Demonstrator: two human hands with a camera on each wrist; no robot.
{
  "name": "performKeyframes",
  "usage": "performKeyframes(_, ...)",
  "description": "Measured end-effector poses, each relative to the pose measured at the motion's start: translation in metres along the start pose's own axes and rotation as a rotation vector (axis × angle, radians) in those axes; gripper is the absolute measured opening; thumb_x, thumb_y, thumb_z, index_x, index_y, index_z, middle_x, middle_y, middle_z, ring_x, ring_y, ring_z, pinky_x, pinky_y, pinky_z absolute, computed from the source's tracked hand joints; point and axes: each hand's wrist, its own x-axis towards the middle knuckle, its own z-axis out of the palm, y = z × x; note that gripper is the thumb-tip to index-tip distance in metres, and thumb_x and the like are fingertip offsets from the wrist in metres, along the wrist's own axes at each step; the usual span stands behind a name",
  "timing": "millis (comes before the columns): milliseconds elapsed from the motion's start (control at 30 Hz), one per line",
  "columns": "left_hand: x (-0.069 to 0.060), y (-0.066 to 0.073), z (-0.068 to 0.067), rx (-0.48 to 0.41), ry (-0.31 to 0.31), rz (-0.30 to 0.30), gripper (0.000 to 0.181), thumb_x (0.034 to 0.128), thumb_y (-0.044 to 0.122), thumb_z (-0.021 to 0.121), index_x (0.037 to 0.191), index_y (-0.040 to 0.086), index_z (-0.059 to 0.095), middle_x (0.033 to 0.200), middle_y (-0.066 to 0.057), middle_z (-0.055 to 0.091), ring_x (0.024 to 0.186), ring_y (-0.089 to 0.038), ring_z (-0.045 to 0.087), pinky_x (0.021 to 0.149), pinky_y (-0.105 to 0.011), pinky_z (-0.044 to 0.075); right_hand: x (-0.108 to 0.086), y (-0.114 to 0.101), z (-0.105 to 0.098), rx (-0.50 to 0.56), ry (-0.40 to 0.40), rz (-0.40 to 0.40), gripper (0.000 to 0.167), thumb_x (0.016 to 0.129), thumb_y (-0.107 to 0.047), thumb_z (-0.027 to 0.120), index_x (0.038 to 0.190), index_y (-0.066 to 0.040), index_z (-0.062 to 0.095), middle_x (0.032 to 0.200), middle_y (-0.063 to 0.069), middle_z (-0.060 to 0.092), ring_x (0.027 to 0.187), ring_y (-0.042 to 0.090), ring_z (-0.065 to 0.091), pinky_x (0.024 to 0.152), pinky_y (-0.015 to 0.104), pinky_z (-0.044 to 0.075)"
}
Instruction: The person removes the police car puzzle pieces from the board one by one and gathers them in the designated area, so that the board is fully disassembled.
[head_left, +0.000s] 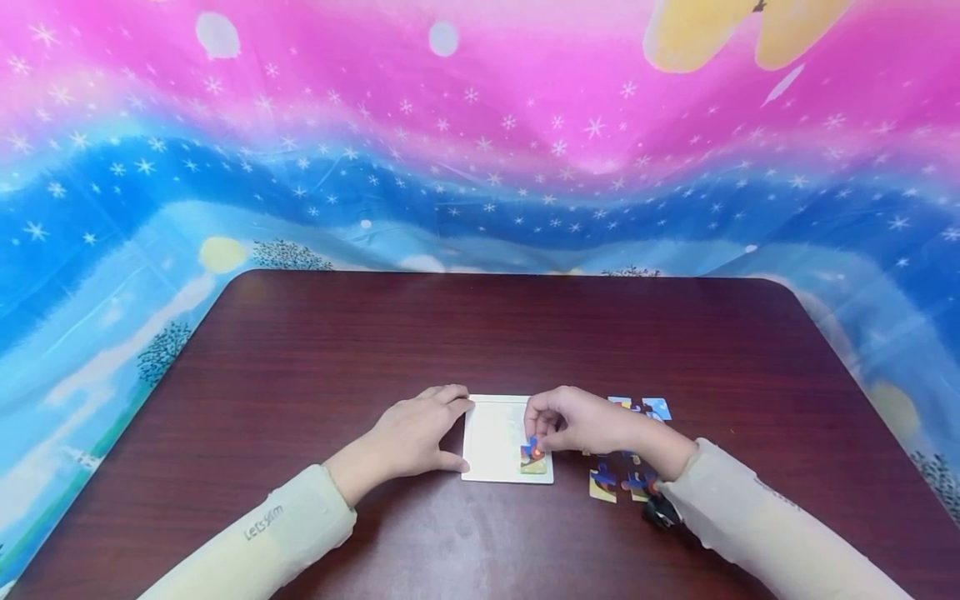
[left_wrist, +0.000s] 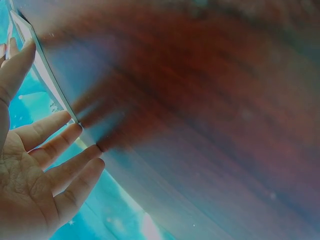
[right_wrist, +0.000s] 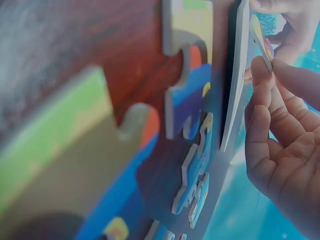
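Observation:
A white puzzle tray (head_left: 491, 442) with a low rim lies flat on the table. My left hand (head_left: 416, 433) rests at its left edge, fingers spread straight; in the left wrist view the thumb and fingertips (left_wrist: 60, 120) touch the tray's side. My right hand (head_left: 581, 421) pinches a colourful jigsaw piece (head_left: 533, 457) between thumb and fingers, at the tray's lower right corner. In the right wrist view this piece (right_wrist: 262, 42) is seen edge-on and tilted, near the tray rim (right_wrist: 236, 75). Whether it touches the tray floor I cannot tell.
Several loose jigsaw pieces (head_left: 603, 483) lie right of the tray, partly hidden under my right forearm. A small black object (head_left: 660, 512) shows at the right cuff. The dark red wooden table (head_left: 375, 333) ends before a patterned cloth (head_left: 480, 167).

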Motion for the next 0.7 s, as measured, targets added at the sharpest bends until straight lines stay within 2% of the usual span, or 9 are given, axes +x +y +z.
performKeyframes(167,0.000,0.000,0.000,-0.002,-0.001,0.000,0.080,0.0745,0.047,0.084,0.138,0.008,0.057,0.147,-0.006,0.051,0.137,-0.027,0.049,0.095,-0.047,0.053,-0.002,0.001,-0.002,0.009,0.007,-0.020,0.011,0.087,-0.003,0.073,0.089,-0.010,0.065,0.075,-0.003,0.064,0.069,0.005,0.055,0.063,0.023,0.049)
performKeyframes(700,0.001,0.000,0.000,0.007,-0.012,-0.006,0.080,0.0745,0.048,0.084,0.139,0.009,0.057,0.148,-0.006,0.051,0.137,-0.027,0.049,0.096,-0.046,0.053,-0.020,0.007,-0.015,0.003,0.060,-0.023,0.008,0.090,-0.005,0.070,0.093,-0.011,0.066,0.079,-0.005,0.064,0.074,0.007,0.057,0.066,0.025,0.052)
